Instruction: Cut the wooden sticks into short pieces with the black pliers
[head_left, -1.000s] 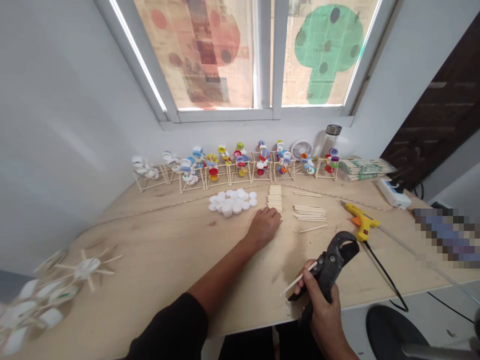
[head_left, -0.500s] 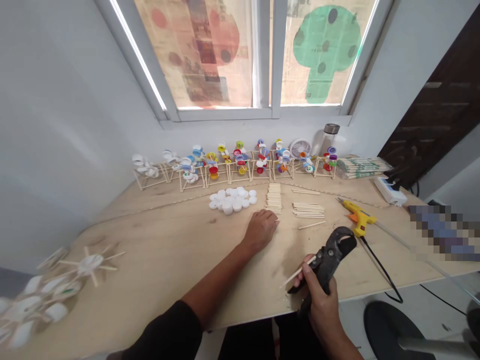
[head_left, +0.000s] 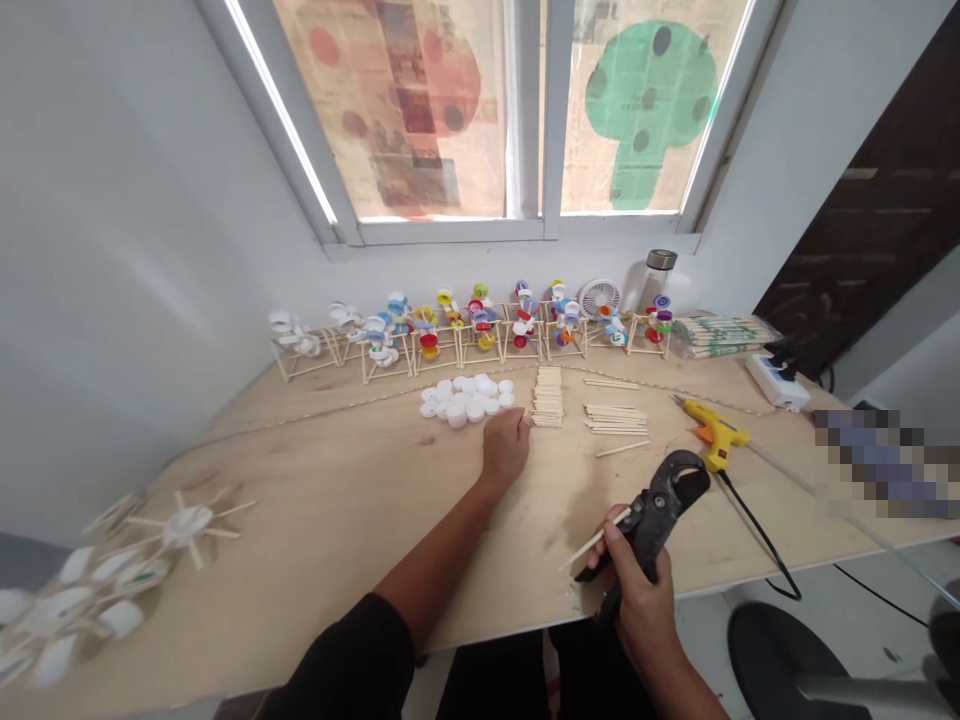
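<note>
My left hand rests on the table with its fingers curled together, at the lower left side of a neat stack of short wooden sticks. Whether anything is between its fingertips is hidden. White bottle caps lie in a cluster just behind and left of it. My right hand is closed around black pipe cutters, whose curved jaws point up and away. A thin wooden stick is also pinched in that hand, slanting down to the left.
More sticks lie right of the stack. A yellow glue gun with its cord lies farther right, before a power strip. Cap-and-stick wheels on frames line the back. Stick wheels sit at left. A bottle stands behind.
My left hand has moved left, from the near end of the stick stack to its lower left side, and its fingers have drawn in. The right hand keeps the cutters and stick almost still.
</note>
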